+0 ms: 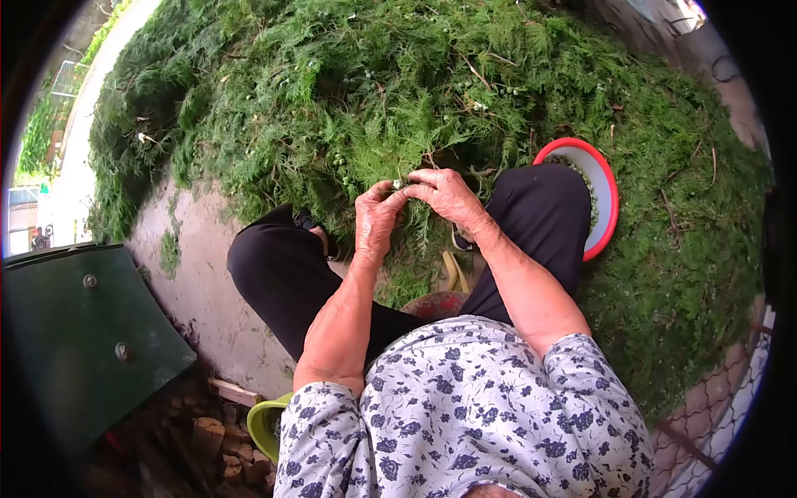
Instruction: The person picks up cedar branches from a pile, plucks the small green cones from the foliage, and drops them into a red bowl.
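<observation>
My left hand (378, 217) and my right hand (451, 197) meet over my lap, fingertips nearly together. Between them is a green conifer sprig (397, 148), its feathery leaves fanning out away from me. A small pale green cone (398, 184) shows at the fingertips, where both hands are closed in a pinch. My left fingers grip around the cone; the right thumb and forefinger press at the sprig's stem beside it. Beyond the hands rises a large heap of cut conifer branches (324, 91), with small pale cones among the leaves.
A red-rimmed basin (613, 199) with small green cones stands beside my right knee. Between my legs lies a reddish object (436, 305) with yellowish straps or handles. A yellow-green bucket (264, 427) sits at lower left, near a dark green panel (91, 340) and chopped wood (212, 436).
</observation>
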The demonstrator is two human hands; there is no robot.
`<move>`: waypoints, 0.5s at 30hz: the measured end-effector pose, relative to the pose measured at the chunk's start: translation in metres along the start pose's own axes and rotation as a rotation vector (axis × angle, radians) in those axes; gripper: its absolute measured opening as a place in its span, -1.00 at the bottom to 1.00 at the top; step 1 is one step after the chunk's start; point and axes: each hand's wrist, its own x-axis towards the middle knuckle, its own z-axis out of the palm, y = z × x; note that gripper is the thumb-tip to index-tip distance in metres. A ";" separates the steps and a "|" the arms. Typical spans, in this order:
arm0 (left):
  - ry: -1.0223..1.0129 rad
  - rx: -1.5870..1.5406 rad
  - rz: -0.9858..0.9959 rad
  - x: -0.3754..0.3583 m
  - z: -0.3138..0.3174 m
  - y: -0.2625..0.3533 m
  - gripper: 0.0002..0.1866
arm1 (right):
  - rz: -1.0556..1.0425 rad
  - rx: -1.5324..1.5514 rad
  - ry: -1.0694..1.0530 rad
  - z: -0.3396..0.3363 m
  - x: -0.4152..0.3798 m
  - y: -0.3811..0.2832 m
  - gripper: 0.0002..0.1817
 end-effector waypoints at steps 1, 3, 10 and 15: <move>-0.007 -0.005 -0.004 0.000 0.001 0.000 -0.85 | 0.002 -0.001 0.001 -0.001 0.001 0.002 -0.64; -0.056 0.031 -0.011 0.001 -0.002 0.000 -0.82 | -0.112 0.024 0.043 0.001 0.005 0.010 -0.67; -0.043 0.041 -0.038 -0.001 -0.007 0.012 -0.71 | -0.058 -0.051 0.103 0.005 0.007 0.004 -0.71; 0.139 -0.078 0.073 -0.003 -0.008 0.010 -0.70 | -0.136 -0.099 0.173 0.014 0.006 0.011 -0.76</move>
